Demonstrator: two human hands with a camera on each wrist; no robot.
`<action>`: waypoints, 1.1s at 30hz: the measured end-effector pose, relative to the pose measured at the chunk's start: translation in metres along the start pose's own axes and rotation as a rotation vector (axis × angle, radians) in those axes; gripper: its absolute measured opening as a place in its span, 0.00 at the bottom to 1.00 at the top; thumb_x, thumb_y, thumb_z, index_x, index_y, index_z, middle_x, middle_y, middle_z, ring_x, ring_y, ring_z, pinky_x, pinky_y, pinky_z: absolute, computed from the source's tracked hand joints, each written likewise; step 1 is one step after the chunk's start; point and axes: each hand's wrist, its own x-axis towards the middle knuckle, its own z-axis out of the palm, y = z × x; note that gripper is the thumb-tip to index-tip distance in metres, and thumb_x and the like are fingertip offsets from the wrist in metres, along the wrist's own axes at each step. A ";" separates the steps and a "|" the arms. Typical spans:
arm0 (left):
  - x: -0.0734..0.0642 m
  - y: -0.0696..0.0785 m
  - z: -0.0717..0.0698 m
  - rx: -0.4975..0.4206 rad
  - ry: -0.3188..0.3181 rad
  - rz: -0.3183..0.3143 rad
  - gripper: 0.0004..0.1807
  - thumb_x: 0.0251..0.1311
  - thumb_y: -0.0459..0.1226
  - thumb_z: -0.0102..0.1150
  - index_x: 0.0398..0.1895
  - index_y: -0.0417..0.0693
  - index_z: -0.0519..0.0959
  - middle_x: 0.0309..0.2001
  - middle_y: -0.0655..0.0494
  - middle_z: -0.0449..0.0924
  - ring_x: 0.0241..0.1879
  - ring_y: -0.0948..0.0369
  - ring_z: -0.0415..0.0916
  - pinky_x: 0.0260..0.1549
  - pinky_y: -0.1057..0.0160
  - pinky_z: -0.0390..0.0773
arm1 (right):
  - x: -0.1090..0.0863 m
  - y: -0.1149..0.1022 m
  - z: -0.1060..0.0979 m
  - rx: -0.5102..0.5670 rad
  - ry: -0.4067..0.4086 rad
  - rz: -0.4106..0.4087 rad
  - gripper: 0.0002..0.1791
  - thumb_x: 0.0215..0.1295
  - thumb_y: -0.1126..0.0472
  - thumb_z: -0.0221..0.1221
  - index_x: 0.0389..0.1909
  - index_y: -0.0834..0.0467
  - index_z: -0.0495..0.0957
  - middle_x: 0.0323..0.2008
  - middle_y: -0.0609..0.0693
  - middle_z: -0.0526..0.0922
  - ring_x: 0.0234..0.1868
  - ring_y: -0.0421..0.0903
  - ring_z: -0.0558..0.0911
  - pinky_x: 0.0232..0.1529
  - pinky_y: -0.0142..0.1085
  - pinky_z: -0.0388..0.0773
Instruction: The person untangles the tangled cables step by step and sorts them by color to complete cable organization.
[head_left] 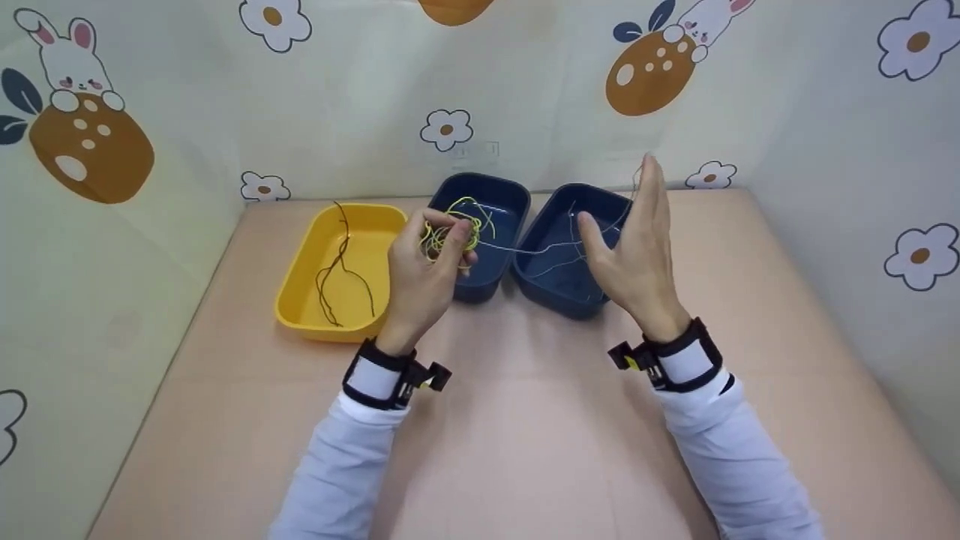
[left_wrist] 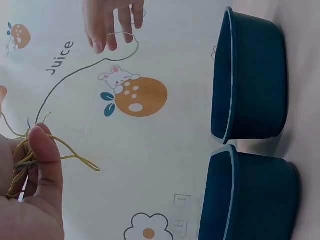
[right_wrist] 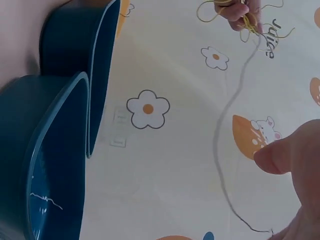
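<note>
My left hand (head_left: 420, 277) pinches a tangle of yellow string (head_left: 435, 241) between thumb and fingers, above the middle blue tray (head_left: 480, 291). Loose yellow loops stick out past the thumb in the left wrist view. A thin grey string (right_wrist: 217, 145) runs out of the tangle across to my right hand (head_left: 637, 259). That hand is held up over the right blue tray (head_left: 562, 301), fingers straight and thumb spread apart. In the left wrist view the grey string loops at the right hand's fingers (left_wrist: 125, 25).
A yellow tray (head_left: 300, 319) stands on the left with dark strings (head_left: 345, 251) in it. Pale thread (right_wrist: 46, 198) lies inside the right blue tray. The trays stand on a pinkish table (head_left: 510, 450) before a patterned wall (head_left: 352, 97).
</note>
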 end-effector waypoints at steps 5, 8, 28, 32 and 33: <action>-0.001 0.001 0.003 -0.006 0.006 -0.009 0.08 0.81 0.34 0.66 0.49 0.38 0.78 0.39 0.44 0.87 0.31 0.46 0.89 0.30 0.64 0.92 | 0.000 0.001 -0.001 -0.019 0.085 0.005 0.56 0.81 0.51 0.64 0.91 0.70 0.39 0.93 0.68 0.42 0.95 0.61 0.45 0.96 0.52 0.41; -0.001 0.001 0.004 -0.006 0.017 -0.010 0.08 0.81 0.34 0.66 0.49 0.38 0.78 0.39 0.44 0.87 0.31 0.47 0.89 0.30 0.64 0.92 | 0.000 0.000 -0.003 -0.038 0.098 -0.036 0.47 0.81 0.53 0.64 0.88 0.71 0.54 0.91 0.69 0.50 0.93 0.63 0.52 0.95 0.55 0.48; -0.004 0.005 0.007 -0.038 0.019 -0.023 0.07 0.82 0.35 0.66 0.50 0.39 0.79 0.38 0.45 0.87 0.30 0.58 0.89 0.31 0.62 0.93 | -0.040 -0.038 0.033 0.202 -0.222 -0.457 0.05 0.77 0.66 0.70 0.39 0.61 0.91 0.31 0.52 0.92 0.31 0.43 0.86 0.32 0.35 0.81; -0.003 0.004 0.005 -0.020 0.045 -0.012 0.08 0.81 0.35 0.66 0.49 0.38 0.79 0.38 0.45 0.87 0.31 0.54 0.89 0.31 0.61 0.93 | -0.035 -0.040 0.022 0.182 -0.260 -0.480 0.06 0.78 0.66 0.69 0.37 0.61 0.91 0.28 0.51 0.90 0.25 0.39 0.81 0.27 0.29 0.75; -0.002 0.004 0.004 -0.027 0.064 -0.017 0.07 0.81 0.34 0.66 0.49 0.38 0.79 0.39 0.45 0.87 0.31 0.53 0.89 0.31 0.61 0.93 | -0.034 -0.041 0.020 0.179 -0.271 -0.488 0.06 0.78 0.67 0.69 0.37 0.61 0.91 0.27 0.51 0.90 0.25 0.39 0.80 0.27 0.28 0.74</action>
